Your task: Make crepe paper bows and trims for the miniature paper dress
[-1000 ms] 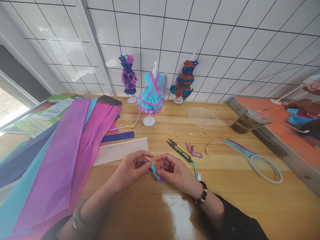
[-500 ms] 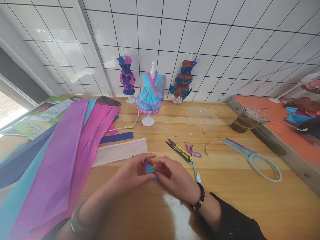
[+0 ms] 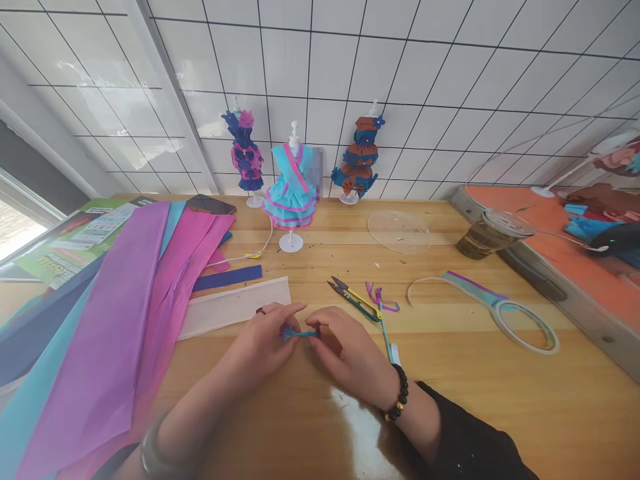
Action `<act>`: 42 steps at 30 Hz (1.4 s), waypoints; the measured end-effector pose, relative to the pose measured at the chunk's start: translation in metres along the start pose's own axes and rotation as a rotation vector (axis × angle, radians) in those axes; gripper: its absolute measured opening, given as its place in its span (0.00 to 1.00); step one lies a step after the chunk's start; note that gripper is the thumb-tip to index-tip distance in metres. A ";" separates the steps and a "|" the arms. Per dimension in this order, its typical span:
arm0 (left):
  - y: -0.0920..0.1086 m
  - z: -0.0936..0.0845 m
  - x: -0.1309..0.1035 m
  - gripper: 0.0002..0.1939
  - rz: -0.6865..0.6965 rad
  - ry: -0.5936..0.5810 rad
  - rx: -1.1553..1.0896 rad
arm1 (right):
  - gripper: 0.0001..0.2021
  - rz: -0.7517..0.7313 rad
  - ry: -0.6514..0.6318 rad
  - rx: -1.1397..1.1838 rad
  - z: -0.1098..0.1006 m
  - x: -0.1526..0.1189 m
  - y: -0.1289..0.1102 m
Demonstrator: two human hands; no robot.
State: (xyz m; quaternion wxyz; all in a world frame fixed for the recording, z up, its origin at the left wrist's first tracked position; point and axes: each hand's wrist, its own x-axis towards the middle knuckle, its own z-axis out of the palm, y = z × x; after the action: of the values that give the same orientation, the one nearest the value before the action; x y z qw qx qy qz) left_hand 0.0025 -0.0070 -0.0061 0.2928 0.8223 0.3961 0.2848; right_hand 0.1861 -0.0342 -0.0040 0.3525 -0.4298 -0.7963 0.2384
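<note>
Between my hands is a small gathered piece of blue-and-purple crepe paper (image 3: 304, 333), pinched narrow along its middle. My left hand (image 3: 269, 341) closes on its fanned left end, and a ring shows on one finger. At the other end, my right hand (image 3: 350, 350) pinches the paper between thumb and fingers; the fingers partly hide it. Just beyond my right hand lie yellow-and-green thread snips (image 3: 356, 300). Beside them is a purple paper bow (image 3: 381, 297) with a thin blue strip (image 3: 386, 337) running towards my right wrist.
Long crepe paper sheets (image 3: 107, 320) cover the left side, near a white strip (image 3: 235, 308) and a dark blue strip (image 3: 227, 277). Miniature dress forms (image 3: 289, 193) stand along the tiled wall. On the right are a tape roll (image 3: 525, 327), a clear disc (image 3: 400, 231) and a lidded cup (image 3: 493, 235).
The paper's fan has turned and now stretches level between my hands, its narrow middle showing. My left hand has rolled slightly, exposing the ring. The whole view has shifted a little.
</note>
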 end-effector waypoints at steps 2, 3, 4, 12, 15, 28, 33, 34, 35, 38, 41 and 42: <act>0.000 -0.002 0.000 0.25 -0.024 0.054 -0.015 | 0.14 0.041 0.049 0.035 0.000 0.000 -0.001; 0.000 -0.003 0.000 0.25 -0.040 0.074 -0.025 | 0.16 0.053 0.060 0.040 0.000 0.000 -0.001; 0.000 -0.004 0.000 0.25 -0.054 0.089 -0.035 | 0.18 0.064 0.064 0.041 0.001 0.000 -0.001; 0.001 -0.001 -0.001 0.23 -0.074 0.089 -0.061 | 0.18 0.117 0.051 0.097 0.008 0.000 0.003; 0.001 -0.002 0.000 0.23 -0.082 0.085 -0.069 | 0.15 0.146 0.058 0.135 0.009 -0.001 0.005; -0.001 -0.007 0.001 0.21 -0.268 0.099 -0.297 | 0.19 0.147 0.061 0.141 0.005 -0.002 0.010; -0.004 -0.012 0.004 0.23 -0.451 0.047 -0.536 | 0.20 0.063 -0.007 0.113 0.002 0.000 0.008; -0.003 -0.012 0.005 0.23 -0.466 0.040 -0.555 | 0.19 0.059 -0.004 0.120 0.002 0.000 0.007; -0.003 -0.012 0.005 0.23 -0.471 0.031 -0.568 | 0.17 0.061 0.006 0.129 0.001 0.000 0.006; -0.001 -0.011 0.005 0.22 -0.458 0.005 -0.585 | 0.11 0.073 0.047 0.174 0.000 0.001 0.004; -0.001 -0.009 0.004 0.21 -0.449 0.008 -0.588 | 0.08 0.092 0.074 0.221 0.000 0.002 0.004; -0.002 -0.009 0.004 0.21 -0.448 0.013 -0.589 | 0.07 0.105 0.077 0.237 0.000 0.002 0.003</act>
State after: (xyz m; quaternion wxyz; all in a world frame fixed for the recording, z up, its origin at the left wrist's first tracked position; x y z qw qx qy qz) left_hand -0.0027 -0.0006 -0.0007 0.5693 0.5941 0.4692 0.3207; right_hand 0.1867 -0.0306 -0.0054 0.4184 -0.4349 -0.7248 0.3322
